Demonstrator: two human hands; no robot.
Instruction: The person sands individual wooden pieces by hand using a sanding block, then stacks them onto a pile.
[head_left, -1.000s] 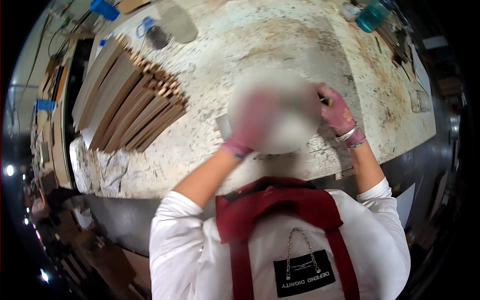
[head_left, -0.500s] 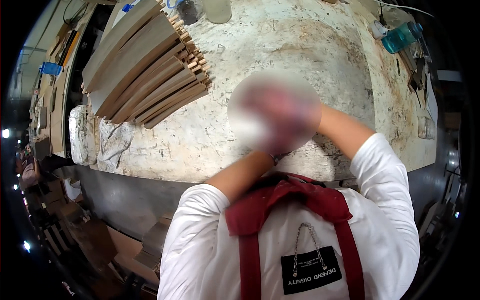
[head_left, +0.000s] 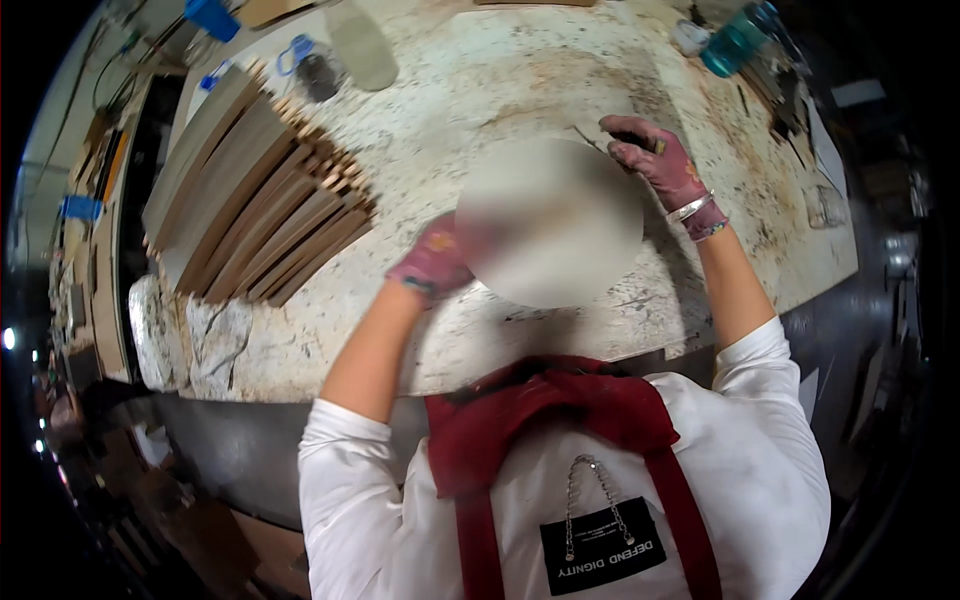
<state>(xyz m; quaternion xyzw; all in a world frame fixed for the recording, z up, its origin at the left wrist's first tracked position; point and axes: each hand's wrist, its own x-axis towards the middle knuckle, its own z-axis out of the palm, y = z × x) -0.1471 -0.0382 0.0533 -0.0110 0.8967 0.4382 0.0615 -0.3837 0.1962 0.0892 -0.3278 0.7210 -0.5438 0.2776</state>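
Note:
On the left, my left hand [head_left: 437,258] in a pink glove reaches over the worktable [head_left: 480,345]. A round blur covers its fingers, so what they hold or touch is hidden. My right hand [head_left: 660,168], gloved the same, is raised at the right of the blur. Its forefinger and thumb point left with a gap between them, and nothing shows in the gap. Close to the thumb tip a thin dark strip [head_left: 586,137] sticks out from the blur; whether they touch, I cannot tell. Left of my hands lies a stack of curved wooden slats [head_left: 235,190] with dowels in their ends.
Behind the stack stand a cloudy bottle [head_left: 362,48] and a dark jar [head_left: 318,78]. A teal bottle [head_left: 738,42] lies at the far right, near assorted odds and ends. A wrapped bundle [head_left: 157,335] sits at the table's left corner.
My hands were together inside the blur and have drawn apart, the left to the left, the right up and right. The view has shifted, and the thin strip now shows.

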